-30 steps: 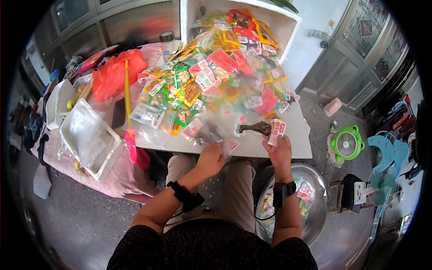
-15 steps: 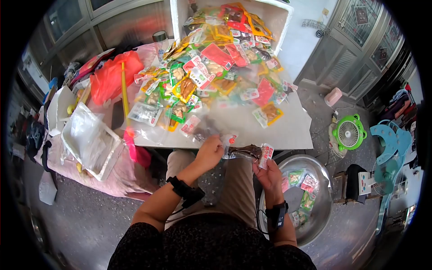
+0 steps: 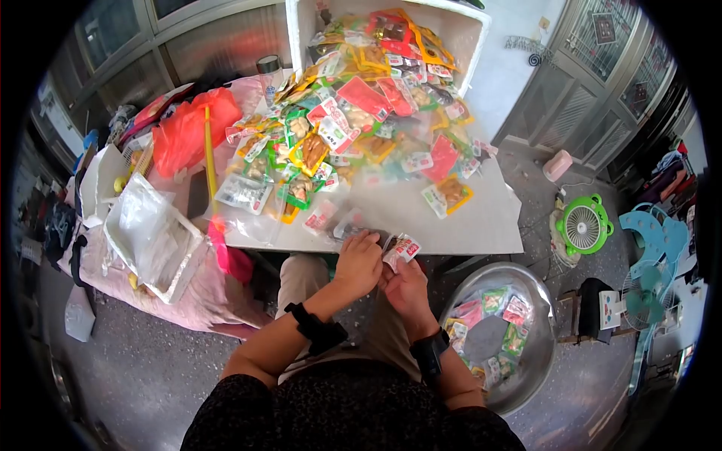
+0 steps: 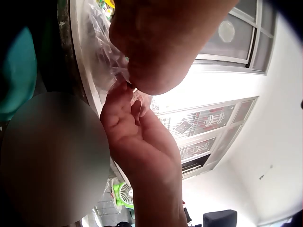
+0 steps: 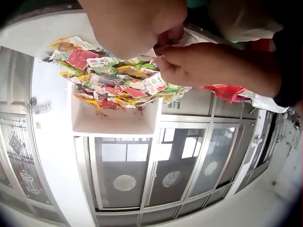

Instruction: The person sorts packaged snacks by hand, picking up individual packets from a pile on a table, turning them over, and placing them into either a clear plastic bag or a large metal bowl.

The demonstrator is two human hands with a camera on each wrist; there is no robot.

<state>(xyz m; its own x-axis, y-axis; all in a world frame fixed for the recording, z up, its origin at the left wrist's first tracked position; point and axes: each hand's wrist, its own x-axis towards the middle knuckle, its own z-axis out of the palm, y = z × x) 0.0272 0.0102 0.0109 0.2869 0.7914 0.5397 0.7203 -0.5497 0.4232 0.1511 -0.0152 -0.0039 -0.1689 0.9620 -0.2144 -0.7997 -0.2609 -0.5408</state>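
Observation:
At the table's front edge, the right hand [image 3: 407,289] pinches a clear snack packet [image 3: 401,250] with a red and white label and dark contents. The left hand [image 3: 358,264] is close beside it, its curled fingers on the packet's left end. In the left wrist view the right hand [image 4: 142,142] has bent fingers near the left hand [image 4: 161,42], which hides most of the packet. The right wrist view shows both hands meeting, the left hand [image 5: 213,66] touching the right hand [image 5: 132,26]. A heap of colourful packets [image 3: 331,135] lies beyond them.
A white foam box [image 3: 476,52] lies on its side behind the heap. A metal basin [image 3: 543,353] holding several packets stands on the floor at right. At left are a white tray [image 3: 180,263], a red bag [image 3: 188,131] and a pink cloth [image 3: 113,278]. A green fan [image 3: 583,225] stands at far right.
The right hand has moved left and down from over the table's right part, bringing the dark-filled packet to the left hand. The packet, earlier stretched out between the hands, now looks shorter.

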